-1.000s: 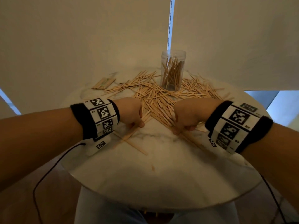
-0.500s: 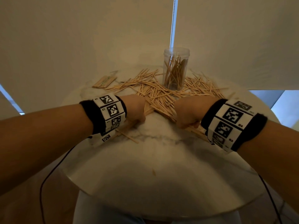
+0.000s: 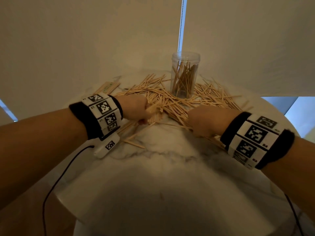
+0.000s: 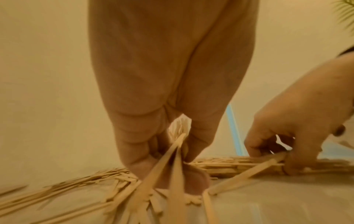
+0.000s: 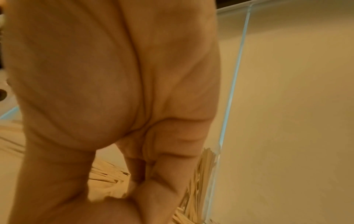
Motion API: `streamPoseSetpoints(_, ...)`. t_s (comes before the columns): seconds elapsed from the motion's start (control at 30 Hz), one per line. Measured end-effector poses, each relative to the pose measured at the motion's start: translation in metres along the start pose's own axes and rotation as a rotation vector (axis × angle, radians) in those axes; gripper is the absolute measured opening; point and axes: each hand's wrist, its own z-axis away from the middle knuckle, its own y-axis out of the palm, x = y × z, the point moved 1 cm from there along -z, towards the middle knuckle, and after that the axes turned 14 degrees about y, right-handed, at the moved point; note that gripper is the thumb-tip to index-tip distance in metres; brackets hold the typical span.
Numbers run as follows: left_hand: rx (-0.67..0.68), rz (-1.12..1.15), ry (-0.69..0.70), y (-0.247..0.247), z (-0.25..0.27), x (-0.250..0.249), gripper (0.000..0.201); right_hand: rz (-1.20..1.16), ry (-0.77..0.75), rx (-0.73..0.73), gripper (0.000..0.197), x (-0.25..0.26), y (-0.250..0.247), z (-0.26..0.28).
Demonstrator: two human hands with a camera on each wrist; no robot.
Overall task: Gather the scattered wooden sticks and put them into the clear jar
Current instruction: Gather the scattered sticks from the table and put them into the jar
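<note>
A heap of thin wooden sticks (image 3: 172, 103) lies scattered over the far half of the round marble table (image 3: 170, 167). The clear jar (image 3: 185, 75) stands upright behind the heap, with several sticks upright inside. My left hand (image 3: 136, 109) is at the heap's near left edge, its fingers curled round a bunch of sticks (image 4: 172, 163). My right hand (image 3: 202, 121) is at the heap's near right edge and grips another bunch of sticks (image 4: 268, 163), seen in the left wrist view. The right wrist view shows mostly my curled right hand (image 5: 134, 174), with the jar (image 5: 208, 174) just beyond it.
A few loose sticks (image 3: 134, 143) lie on the table nearer me, below my left wrist. A flat bundle of sticks (image 3: 107, 87) lies at the table's far left. A bead cord (image 3: 180, 23) hangs behind the jar. Cables run from both wrist bands off the table's near edge.
Both hands have slid away from me, toward the jar, pushing and gathering sticks into the heap. The stray sticks in front of the hands are fewer.
</note>
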Motion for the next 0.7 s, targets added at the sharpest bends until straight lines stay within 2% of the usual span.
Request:
streamPoseSetpoints(0.13,-0.069,0.361,0.049,-0.008,0.001,0.008,0.021,-0.036,0.012,0.015,0.034,-0.011,-0.003,-0.006)
streamPoseSetpoints(0.3,-0.254,0.925,0.019,-0.016,-0.002,0.004,0.025,-0.203,0.036,0.075,0.024,-0.035,-0.012,-0.011)
streamPoseSetpoints(0.43,-0.385,1.105,-0.032,-0.024,-0.009,-0.001,0.025,-0.414,0.061,0.021,0.022,-0.049,-0.026,-0.007)
streamPoseSetpoints(0.53,-0.365,1.082,-0.033,-0.023,-0.013,-0.008,0.042,-0.547,0.062,-0.02,0.021,-0.05,-0.032,-0.005)
streamPoseSetpoints(0.7,-0.407,0.907,0.035,-0.013,-0.022,-0.015,0.106,-0.729,0.044,-0.093,0.015,-0.039,-0.043,-0.007)
